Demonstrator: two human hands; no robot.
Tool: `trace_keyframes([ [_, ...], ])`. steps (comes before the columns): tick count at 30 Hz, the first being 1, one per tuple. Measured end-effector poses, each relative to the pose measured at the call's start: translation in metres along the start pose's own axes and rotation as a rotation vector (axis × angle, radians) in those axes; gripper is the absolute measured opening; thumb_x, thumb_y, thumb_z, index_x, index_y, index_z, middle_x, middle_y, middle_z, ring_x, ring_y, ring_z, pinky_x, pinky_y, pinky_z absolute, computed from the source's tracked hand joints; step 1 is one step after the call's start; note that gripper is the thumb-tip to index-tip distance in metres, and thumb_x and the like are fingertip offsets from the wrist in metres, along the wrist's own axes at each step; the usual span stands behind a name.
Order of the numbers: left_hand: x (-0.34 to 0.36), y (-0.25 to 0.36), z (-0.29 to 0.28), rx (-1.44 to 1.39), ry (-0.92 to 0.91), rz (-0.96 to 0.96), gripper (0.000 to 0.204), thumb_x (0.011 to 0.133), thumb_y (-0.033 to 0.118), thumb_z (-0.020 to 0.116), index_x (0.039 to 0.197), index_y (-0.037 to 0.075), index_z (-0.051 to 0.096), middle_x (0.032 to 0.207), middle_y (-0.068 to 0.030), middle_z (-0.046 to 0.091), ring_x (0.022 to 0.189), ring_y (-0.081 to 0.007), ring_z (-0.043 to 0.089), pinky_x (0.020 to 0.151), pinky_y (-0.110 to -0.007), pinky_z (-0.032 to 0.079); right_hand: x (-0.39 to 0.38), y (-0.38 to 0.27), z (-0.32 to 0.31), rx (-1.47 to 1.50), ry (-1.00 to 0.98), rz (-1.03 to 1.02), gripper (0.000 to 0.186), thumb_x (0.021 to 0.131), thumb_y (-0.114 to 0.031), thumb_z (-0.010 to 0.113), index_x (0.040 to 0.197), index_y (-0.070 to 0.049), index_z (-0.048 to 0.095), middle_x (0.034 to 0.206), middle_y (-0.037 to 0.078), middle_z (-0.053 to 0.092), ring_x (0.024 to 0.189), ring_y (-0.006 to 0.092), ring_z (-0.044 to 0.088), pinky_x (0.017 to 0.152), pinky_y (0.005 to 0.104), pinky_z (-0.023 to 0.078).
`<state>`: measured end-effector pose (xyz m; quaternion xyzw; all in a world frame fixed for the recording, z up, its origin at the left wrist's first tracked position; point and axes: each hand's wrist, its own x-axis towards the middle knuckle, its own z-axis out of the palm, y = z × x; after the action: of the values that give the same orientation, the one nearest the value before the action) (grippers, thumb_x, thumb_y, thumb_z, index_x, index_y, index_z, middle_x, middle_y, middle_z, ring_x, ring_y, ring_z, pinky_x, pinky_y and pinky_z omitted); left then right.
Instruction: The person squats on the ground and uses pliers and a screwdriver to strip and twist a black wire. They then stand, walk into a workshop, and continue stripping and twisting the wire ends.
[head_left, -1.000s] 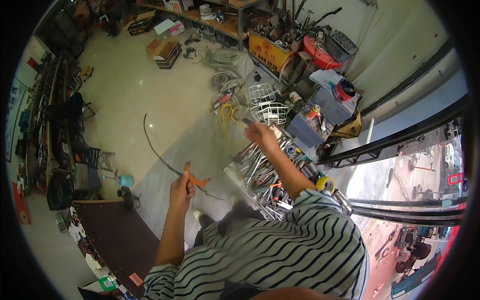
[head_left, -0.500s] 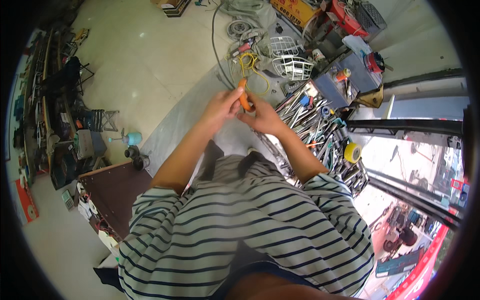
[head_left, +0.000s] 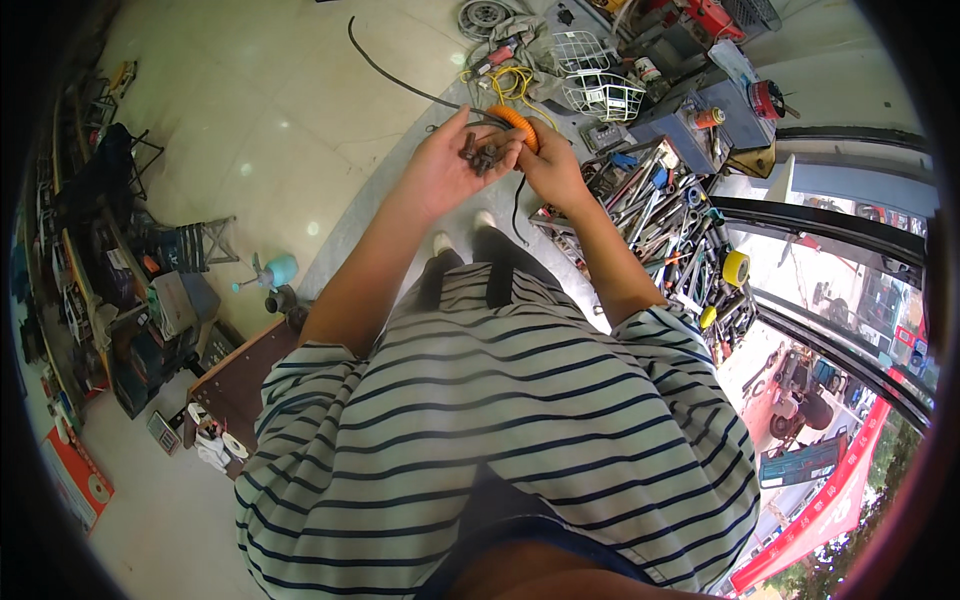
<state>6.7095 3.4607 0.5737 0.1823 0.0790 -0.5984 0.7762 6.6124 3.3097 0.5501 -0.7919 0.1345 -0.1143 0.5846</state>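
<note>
My left hand (head_left: 440, 170) is cupped palm up, with several dark, rusty-looking bolts (head_left: 480, 156) lying in the palm near the fingers. Close against it, my right hand (head_left: 552, 170) grips an orange ribbed coil (head_left: 515, 124), fingers wrapped round its lower end. A thin black hose or cable (head_left: 395, 82) curves from the floor at the upper left to the hands and passes behind them. Where it joins the coil, if it does, cannot be made out. Both hands are in front of my body, above the grey floor strip.
Right of my hands stands a tray heaped with wrenches and other hand tools (head_left: 655, 215), a yellow tape roll (head_left: 736, 268) at its edge. Beyond lie a white wire basket (head_left: 603, 95) and a yellow cord (head_left: 515, 82). A brown-topped table (head_left: 235, 385) stands at left.
The left hand has turned palm up and now shows bolts in it. The orange coil has shifted right, into the right hand. The view has moved slightly, and the black hose lies differently.
</note>
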Motion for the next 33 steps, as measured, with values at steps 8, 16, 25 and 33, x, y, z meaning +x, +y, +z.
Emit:
trace_keyframes([
  [8, 0.025, 0.04, 0.005, -0.119, -0.016, 0.113, 0.057, 0.101, 0.034, 0.034, 0.133, -0.014, 0.032, 0.137, -0.029, 0.039, 0.126, -0.0367, 0.043, 0.108, -0.044, 0.035, 0.066, 0.018, -0.028, 0.452, 0.372, 0.266, 0.024, 0.093, -0.018, 0.059, 0.11, -0.001, 0.058, 0.071, -0.001, 0.054, 0.054, 0.0062, 0.047, 0.048, 0.0203, 0.036],
  [16, 0.049, 0.076, 0.018, -0.259, -0.057, 0.143, 0.052, 0.102, 0.029, 0.033, 0.132, -0.013, 0.033, 0.141, -0.0288, 0.033, 0.134, -0.0368, 0.032, 0.113, -0.044, 0.029, 0.076, 0.047, -0.076, 0.369, 0.559, 0.447, 0.021, 0.093, -0.021, 0.057, 0.081, -0.004, 0.055, 0.064, 0.001, 0.055, 0.051, 0.0074, 0.047, 0.046, 0.0225, 0.035],
  [25, 0.058, 0.176, -0.034, -0.324, 0.129, 0.202, 0.041, 0.099, 0.024, 0.042, 0.121, -0.011, 0.046, 0.124, -0.0232, 0.051, 0.116, -0.0316, 0.05, 0.103, -0.04, 0.041, 0.163, 0.035, -0.021, 0.556, 0.185, 0.363, 0.018, 0.095, -0.019, 0.055, 0.105, -0.004, 0.057, 0.074, 0.003, 0.059, 0.054, 0.0074, 0.046, 0.049, 0.0206, 0.035],
  [33, 0.016, 0.325, -0.121, -0.364, 0.275, 0.315, 0.03, 0.097, 0.018, 0.047, 0.11, -0.007, 0.055, 0.105, -0.0173, 0.057, 0.092, -0.0237, 0.056, 0.081, -0.031, 0.051, 0.318, -0.018, 0.086, 0.533, -0.054, 0.307, 0.019, 0.092, -0.017, 0.055, 0.103, 0.0, 0.058, 0.068, 0.004, 0.057, 0.052, 0.0089, 0.045, 0.05, 0.0211, 0.035],
])
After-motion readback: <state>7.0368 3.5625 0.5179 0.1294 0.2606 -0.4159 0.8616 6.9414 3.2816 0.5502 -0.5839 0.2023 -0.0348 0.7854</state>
